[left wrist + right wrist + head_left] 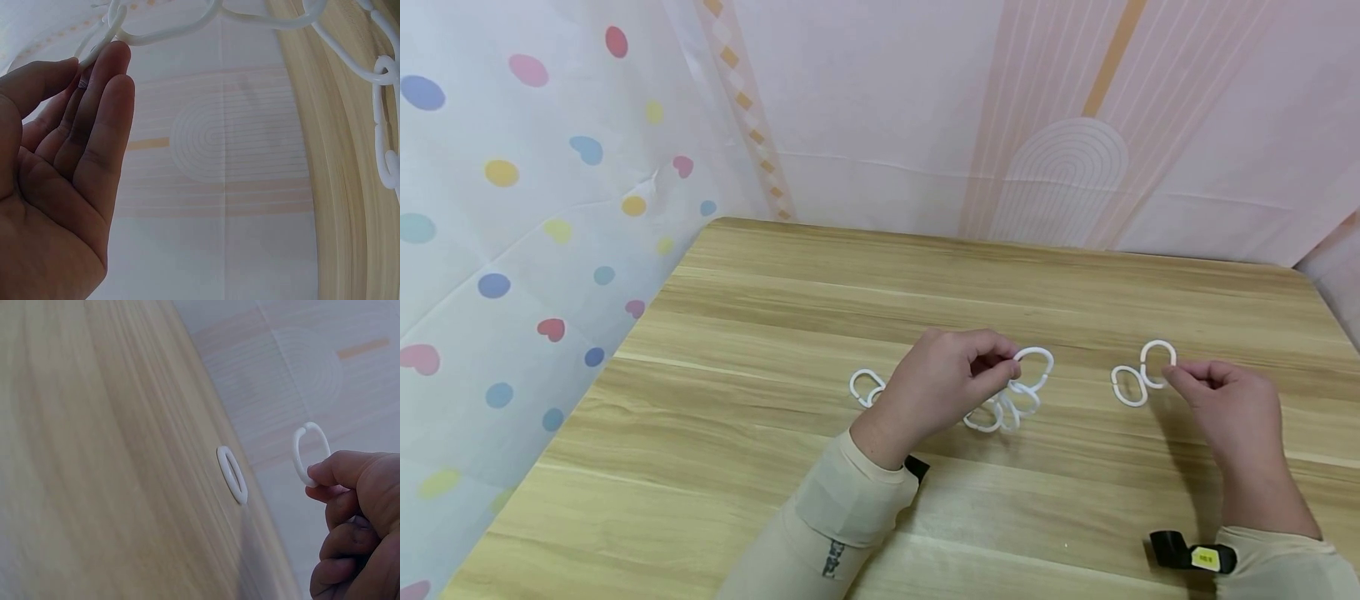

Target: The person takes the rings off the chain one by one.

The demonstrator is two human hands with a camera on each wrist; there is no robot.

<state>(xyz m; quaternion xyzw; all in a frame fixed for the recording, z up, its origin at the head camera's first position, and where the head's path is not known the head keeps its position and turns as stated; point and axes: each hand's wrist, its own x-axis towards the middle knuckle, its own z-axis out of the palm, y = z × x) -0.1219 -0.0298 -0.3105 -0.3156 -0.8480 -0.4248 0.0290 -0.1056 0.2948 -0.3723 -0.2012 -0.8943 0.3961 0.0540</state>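
Note:
Between thumb and fingertips, my left hand (946, 379) pinches a white oval plastic curtain ring (1051, 367) at the end of a linked chain. More linked rings (983, 427) hang below it toward the table, and a further part of the chain (865, 373) shows left of the wrist. In the left wrist view, chain links (269, 24) cross the top and right side. My right hand (1236, 408) holds a single white ring (296, 453) by its lower side, raised off the table. Another loose ring (1129, 404) lies flat on the wood, close by the held one.
The wooden table (760, 283) spans the lower view, its far edge meeting a pink patterned cloth (880, 100). A dotted cloth (550, 225) hangs along the left side. A black wrist strap (1172, 550) is on the right wrist.

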